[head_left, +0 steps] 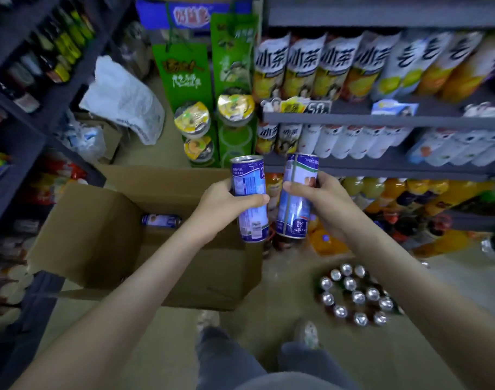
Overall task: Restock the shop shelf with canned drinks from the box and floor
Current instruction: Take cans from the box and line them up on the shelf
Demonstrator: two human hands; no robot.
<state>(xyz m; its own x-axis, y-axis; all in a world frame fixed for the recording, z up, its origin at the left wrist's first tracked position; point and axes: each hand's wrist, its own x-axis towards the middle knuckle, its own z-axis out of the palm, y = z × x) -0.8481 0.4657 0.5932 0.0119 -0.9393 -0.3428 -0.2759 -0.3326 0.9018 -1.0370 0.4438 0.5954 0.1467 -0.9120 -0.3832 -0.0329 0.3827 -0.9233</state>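
Observation:
My left hand (222, 205) grips a tall blue and white drink can (250, 175) held upright above the open cardboard box (100, 235). Beside it, my right hand (322, 201) holds a second blue and white can (295, 212), almost touching the first. One more can of the same kind (161, 220) lies on its side at the bottom of the box. On the floor to the right stands a cluster of several cans (356, 295), seen from above by their silver tops. The shop shelf (381, 119) rises just beyond my hands on the right.
The right shelf holds rows of tea and juice bottles (311, 66) on several levels. Green gift boxes (232, 88) with noodle cups stand behind the cardboard box. A white plastic bag (125, 99) lies at the back left. A dark shelf (29, 80) lines the left side. My legs and shoes (308, 334) are below.

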